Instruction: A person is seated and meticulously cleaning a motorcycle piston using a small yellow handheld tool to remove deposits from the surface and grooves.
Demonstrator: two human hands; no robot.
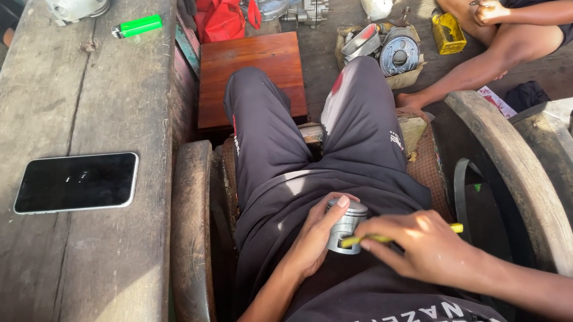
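Left hand [313,240] grip closed round metal piston [345,225] | right hand [422,246] grip pinching yellow tool [381,238] against it

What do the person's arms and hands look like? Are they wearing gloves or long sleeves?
No gloves and no long sleeves. The left hand and right hand are bare, and both forearms are uncovered right down to the bottom edge of the picture. No watch, ring or bracelet shows. Only the dark printed shirt is visible below them.
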